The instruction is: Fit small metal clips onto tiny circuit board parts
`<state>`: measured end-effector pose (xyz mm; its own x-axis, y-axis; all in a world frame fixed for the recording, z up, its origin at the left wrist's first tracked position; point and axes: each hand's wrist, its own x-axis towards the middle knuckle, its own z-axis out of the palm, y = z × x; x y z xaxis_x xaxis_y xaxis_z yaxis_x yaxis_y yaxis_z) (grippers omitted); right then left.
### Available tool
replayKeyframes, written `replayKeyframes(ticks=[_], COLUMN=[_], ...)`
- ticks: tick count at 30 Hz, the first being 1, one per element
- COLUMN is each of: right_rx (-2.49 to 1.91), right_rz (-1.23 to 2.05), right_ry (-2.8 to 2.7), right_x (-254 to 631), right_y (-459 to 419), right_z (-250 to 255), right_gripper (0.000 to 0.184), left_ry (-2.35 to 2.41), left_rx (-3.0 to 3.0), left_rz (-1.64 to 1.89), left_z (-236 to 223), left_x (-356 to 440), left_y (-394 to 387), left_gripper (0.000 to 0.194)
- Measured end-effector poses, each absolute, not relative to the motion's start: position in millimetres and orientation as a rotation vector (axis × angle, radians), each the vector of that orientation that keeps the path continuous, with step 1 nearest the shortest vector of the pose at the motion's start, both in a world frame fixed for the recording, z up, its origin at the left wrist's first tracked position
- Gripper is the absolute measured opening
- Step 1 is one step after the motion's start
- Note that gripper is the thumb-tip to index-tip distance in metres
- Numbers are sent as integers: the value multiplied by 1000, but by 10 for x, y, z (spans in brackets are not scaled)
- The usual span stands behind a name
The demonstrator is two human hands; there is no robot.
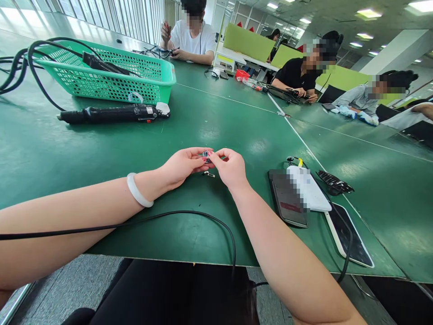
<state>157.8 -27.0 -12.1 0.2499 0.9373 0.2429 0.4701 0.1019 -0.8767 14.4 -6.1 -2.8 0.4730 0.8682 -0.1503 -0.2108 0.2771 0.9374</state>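
Above the green table (189, 198), my left hand (181, 167) and my right hand (231, 167) meet fingertip to fingertip. Both are closed in a pinch on one small dark electronic part (205, 156) with light and metallic bits. The fingers cover much of it, so its exact kind cannot be made out. Just below the fingers, a small metallic and black piece (209, 174) lies on the table. A white bangle (139, 190) circles my left wrist.
A green plastic basket (111, 83) with cables stands at the back left. Before it lies a black electric screwdriver (111, 113). Phones (287, 198) and a white power bank (313, 189) lie at right. A black cable (176, 212) crosses the front. Several people sit farther back.
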Motion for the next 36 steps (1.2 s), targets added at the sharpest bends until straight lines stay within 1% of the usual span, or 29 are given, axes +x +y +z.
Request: replayKeyframes(ticks=[5,12,14,19,23,28,36], right_rx=[-1470,-1501,-1504,-1527,-1535,-1532,-1525], right_rz=[669,601,595,571,513,423,412], right_ry=[-1356,-1365,-1369,-1393,-1458,-1490,-1509], right_x=[1578,1588,1588,1594,1603,1612,1606], right_y=[-272,-273,-275,-277,-279,-280,-301], right_z=[-130,-123,-113,-88,-82,-76,-62], right_gripper=[28,27,28,29,29,26,25], left_ry=[796,808,806,769,786,796,809], left_rx=[1040,1085,1094,1178,1230,1244,1272], left_rz=[823,835,834,823,843,825,810], left_z=[7,1,3,5,-5,-4,7], left_x=[154,154,149,132,125,127,127], left_y=[-75,-79,-79,-71,-64,-65,-76], left_gripper=[25,29,32,49,54,51,51])
